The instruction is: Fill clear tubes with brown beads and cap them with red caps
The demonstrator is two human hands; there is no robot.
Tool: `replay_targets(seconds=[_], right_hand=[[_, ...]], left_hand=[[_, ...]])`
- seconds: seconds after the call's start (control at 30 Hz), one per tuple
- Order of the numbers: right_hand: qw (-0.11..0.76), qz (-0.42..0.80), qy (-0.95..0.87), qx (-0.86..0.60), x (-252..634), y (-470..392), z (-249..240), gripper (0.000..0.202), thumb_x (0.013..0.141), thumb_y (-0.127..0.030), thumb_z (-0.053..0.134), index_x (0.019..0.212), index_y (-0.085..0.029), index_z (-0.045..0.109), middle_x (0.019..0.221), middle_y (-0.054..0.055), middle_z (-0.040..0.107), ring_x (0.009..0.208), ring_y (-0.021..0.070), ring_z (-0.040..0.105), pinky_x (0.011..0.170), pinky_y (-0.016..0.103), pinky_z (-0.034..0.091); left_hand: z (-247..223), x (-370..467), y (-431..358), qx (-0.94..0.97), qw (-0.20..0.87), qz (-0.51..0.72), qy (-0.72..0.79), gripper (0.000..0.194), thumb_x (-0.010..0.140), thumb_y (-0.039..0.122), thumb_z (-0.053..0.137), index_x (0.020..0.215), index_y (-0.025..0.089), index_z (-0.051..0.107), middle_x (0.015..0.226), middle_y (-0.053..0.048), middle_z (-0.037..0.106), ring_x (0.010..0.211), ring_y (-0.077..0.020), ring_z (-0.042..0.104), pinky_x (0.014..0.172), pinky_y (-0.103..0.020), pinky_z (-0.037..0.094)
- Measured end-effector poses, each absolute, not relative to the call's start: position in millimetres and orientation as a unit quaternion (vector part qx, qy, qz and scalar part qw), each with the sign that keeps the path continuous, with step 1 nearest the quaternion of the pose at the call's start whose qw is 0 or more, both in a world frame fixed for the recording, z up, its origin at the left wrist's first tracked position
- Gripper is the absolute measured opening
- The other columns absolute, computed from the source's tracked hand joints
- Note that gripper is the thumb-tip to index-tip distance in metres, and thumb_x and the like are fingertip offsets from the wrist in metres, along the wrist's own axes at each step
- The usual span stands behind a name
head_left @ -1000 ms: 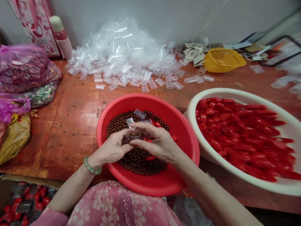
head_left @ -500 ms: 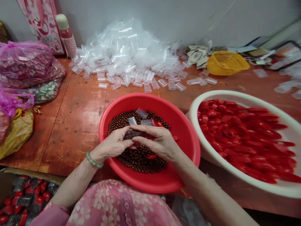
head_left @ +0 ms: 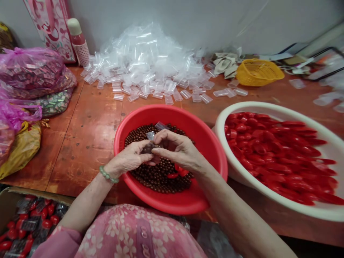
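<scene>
A red basin (head_left: 215, 150) holds many small brown balls (head_left: 163, 181), a few clear plastic pieces and some red parts. Above the balls, my left hand (head_left: 133, 156) has its thumb and fingers closed on a clear container (head_left: 147, 147) with dark contents. My right hand (head_left: 180, 148) meets it from the other side, thumb and finger pinched at the container's right end; whatever is between these fingertips is too small to make out. One clear piece (head_left: 150, 135) shows just beyond the fingers.
At the right stands a white basin (head_left: 221, 132) of red plastic parts. Clear sleeves (head_left: 150, 61) are heaped by the wall, near a yellow basket (head_left: 258, 72) and a bottle (head_left: 78, 43). Filled bags (head_left: 32, 71) lie left; a box of red-capped containers (head_left: 34, 222) sits lower left.
My right hand's fingers have bent and drawn closer around the container's end. The container shows less between my hands. The view has shifted slightly.
</scene>
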State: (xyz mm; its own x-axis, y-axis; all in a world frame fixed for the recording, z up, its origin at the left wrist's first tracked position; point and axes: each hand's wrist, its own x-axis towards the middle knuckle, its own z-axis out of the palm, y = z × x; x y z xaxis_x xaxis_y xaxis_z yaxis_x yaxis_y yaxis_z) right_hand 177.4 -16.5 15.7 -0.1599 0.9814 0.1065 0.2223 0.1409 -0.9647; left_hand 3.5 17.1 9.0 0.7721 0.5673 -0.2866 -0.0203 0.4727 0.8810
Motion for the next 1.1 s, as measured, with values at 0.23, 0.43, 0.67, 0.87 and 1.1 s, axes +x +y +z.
replay_targets(seconds=[0.23, 0.43, 0.67, 0.87, 1.1], right_hand=[[0.457, 0.47, -0.59, -0.471, 179, -17, 16, 0.038, 0.072, -0.048, 0.075, 0.073, -0.022, 0.048, 0.08, 0.0, 0.052, 0.067, 0.0117, 0.051, 0.061, 0.026, 0.047], [0.418, 0.514, -0.578, -0.476, 181, -14, 17, 0.041, 0.071, -0.044, 0.077, 0.098, -0.023, 0.055, 0.081, 0.0, 0.059, 0.068, 0.0135, 0.059, 0.062, 0.027, 0.05], [0.348, 0.509, -0.637, -0.463, 186, -3, 29, 0.028, 0.073, -0.033, 0.075, 0.09, -0.021, 0.056, 0.074, -0.003, 0.056, 0.063, 0.011, 0.053, 0.058, 0.025, 0.043], [0.338, 0.472, -0.669, -0.464, 183, 3, 33, 0.03, 0.072, -0.031, 0.076, 0.072, -0.021, 0.048, 0.067, -0.005, 0.043, 0.06, 0.0087, 0.04, 0.053, 0.023, 0.036], [0.344, 0.487, -0.632, -0.496, 196, -15, 35, 0.035, 0.071, -0.042, 0.077, 0.087, -0.022, 0.052, 0.078, -0.001, 0.059, 0.07, 0.0132, 0.057, 0.063, 0.027, 0.049]], left_hand=[[10, 0, 19, 0.452, 0.83, 0.186, 0.267, 0.033, 0.073, 0.028, 0.075, 0.099, 0.012, 0.064, 0.091, -0.005, 0.063, 0.077, -0.0111, 0.061, 0.074, -0.026, 0.053], [8, -2, 21, 0.404, 0.866, 0.181, 0.233, 0.034, 0.069, 0.018, 0.074, 0.099, 0.012, 0.061, 0.081, -0.004, 0.066, 0.074, -0.0121, 0.065, 0.072, -0.025, 0.053], [9, -4, 23, 0.388, 0.879, 0.187, 0.205, 0.029, 0.06, 0.005, 0.068, 0.087, 0.013, 0.059, 0.075, -0.001, 0.064, 0.067, -0.0087, 0.061, 0.068, -0.022, 0.05], [10, -2, 23, 0.374, 0.883, 0.179, 0.222, 0.023, 0.06, 0.009, 0.068, 0.081, 0.012, 0.058, 0.07, 0.001, 0.06, 0.062, -0.0073, 0.057, 0.066, -0.023, 0.048], [9, -3, 23, 0.332, 0.843, 0.331, 0.265, 0.03, 0.074, 0.026, 0.073, 0.099, 0.014, 0.063, 0.082, 0.001, 0.06, 0.071, -0.0073, 0.059, 0.074, -0.022, 0.049]])
